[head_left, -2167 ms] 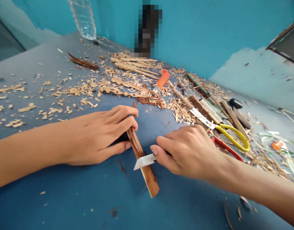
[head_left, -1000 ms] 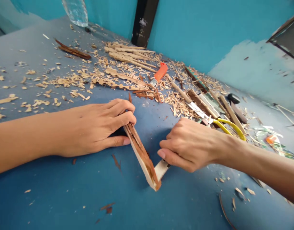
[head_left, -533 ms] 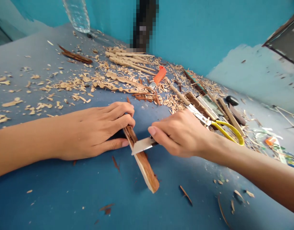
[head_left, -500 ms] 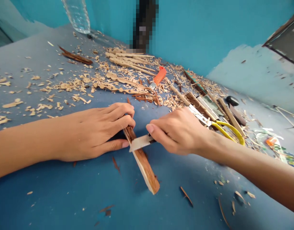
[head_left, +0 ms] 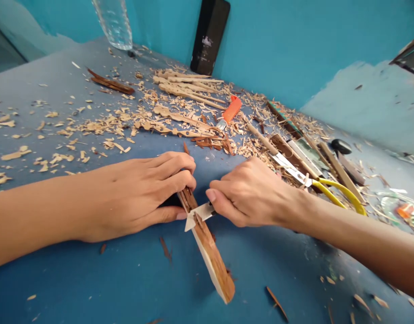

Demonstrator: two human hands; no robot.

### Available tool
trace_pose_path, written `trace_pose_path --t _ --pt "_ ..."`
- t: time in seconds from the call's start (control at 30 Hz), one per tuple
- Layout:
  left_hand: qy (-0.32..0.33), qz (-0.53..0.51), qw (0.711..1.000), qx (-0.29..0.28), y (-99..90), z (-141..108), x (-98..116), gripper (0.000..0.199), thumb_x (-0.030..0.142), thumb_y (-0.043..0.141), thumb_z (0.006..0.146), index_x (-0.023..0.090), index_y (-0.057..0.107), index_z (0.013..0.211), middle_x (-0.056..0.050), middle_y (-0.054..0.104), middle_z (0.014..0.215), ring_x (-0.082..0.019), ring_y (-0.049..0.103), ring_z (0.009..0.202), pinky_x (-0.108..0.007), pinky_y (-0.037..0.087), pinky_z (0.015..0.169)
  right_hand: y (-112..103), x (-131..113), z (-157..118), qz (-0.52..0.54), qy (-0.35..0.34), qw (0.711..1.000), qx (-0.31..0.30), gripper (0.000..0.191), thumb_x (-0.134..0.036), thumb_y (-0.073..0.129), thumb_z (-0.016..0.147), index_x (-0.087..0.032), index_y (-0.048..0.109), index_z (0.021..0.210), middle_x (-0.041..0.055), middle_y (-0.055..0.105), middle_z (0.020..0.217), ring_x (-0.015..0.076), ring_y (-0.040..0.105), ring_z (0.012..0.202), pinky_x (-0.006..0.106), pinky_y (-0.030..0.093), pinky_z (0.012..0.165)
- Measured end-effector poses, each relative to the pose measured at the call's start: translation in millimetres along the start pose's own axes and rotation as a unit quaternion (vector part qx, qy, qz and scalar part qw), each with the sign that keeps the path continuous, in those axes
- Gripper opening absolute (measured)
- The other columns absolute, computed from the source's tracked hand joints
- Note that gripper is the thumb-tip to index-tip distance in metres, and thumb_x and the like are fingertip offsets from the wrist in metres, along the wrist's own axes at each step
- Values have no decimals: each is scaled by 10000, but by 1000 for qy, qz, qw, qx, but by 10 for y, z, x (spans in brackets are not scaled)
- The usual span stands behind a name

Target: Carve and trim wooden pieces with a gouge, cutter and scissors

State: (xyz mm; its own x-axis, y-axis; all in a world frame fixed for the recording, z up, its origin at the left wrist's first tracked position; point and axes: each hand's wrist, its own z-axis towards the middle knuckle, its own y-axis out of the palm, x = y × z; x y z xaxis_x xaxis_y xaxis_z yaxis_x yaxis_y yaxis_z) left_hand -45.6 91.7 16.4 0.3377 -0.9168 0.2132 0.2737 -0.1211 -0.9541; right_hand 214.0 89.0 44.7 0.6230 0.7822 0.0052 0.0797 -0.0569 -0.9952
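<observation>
A reddish-brown wood strip (head_left: 212, 254) with a pale cut side lies slanted on the blue table (head_left: 102, 288). My left hand (head_left: 149, 193) grips its far part between thumb and fingers. Closed round a knife's dark handle, mostly hidden by the fingers, is my right hand (head_left: 250, 193). The knife blade (head_left: 200, 214) crosses the top of the strip just nearer than my left fingertips, with a small raised sliver of wood beside it.
Carved pale sticks (head_left: 190, 87), an orange-handled cutter (head_left: 232, 109) and many shavings lie behind my hands. Yellow-handled scissors (head_left: 342, 191) and wood pieces are at right. A clear bottle (head_left: 115, 27) and a black box (head_left: 209, 38) stand at the back.
The blade has moved a little along the strip toward its near end, and a sliver now stands up by it. The whole view has shifted slightly. Both hands keep their hold.
</observation>
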Motion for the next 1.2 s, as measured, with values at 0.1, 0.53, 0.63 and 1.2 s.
trace_pose_path --t 0.1,0.53,0.63,1.2 --pt "-3 -6 1000 -2 5 -2 -12 260 404 449 1090 273 672 1119 -70 642 1219 -309 576 1253 -481 512 1097 -26 -1 -48 -8 -5 1000 -12 590 -428 216 1063 -195 537 626 -2 526 515 136 93 519 352 80 567" --pt "-2 4 1000 8 19 -3 -5 264 422 454 1089 241 643 1125 -110 647 1260 -333 559 1326 -498 503 1121 -71 -72 -551 35 -58 994 -84 508 -402 329 1056 -214 556 642 -6 545 526 153 152 524 368 113 593" --pt "0 12 1000 8 26 -22 -2 250 413 473 1088 233 634 1150 -112 637 1267 -324 559 1307 -489 504 1104 -142 -3 -517 51 -109 989 -90 486 -388 339 1049 -214 534 640 -10 546 539 155 172 540 370 141 589" --pt "10 -3 1000 8 -11 4 3 234 387 453 1096 247 635 1053 -92 645 1192 -310 572 1248 -470 509 1056 -44 -81 -170 -34 24 999 22 567 -413 243 1072 -195 554 652 2 529 506 136 60 531 347 96 571"
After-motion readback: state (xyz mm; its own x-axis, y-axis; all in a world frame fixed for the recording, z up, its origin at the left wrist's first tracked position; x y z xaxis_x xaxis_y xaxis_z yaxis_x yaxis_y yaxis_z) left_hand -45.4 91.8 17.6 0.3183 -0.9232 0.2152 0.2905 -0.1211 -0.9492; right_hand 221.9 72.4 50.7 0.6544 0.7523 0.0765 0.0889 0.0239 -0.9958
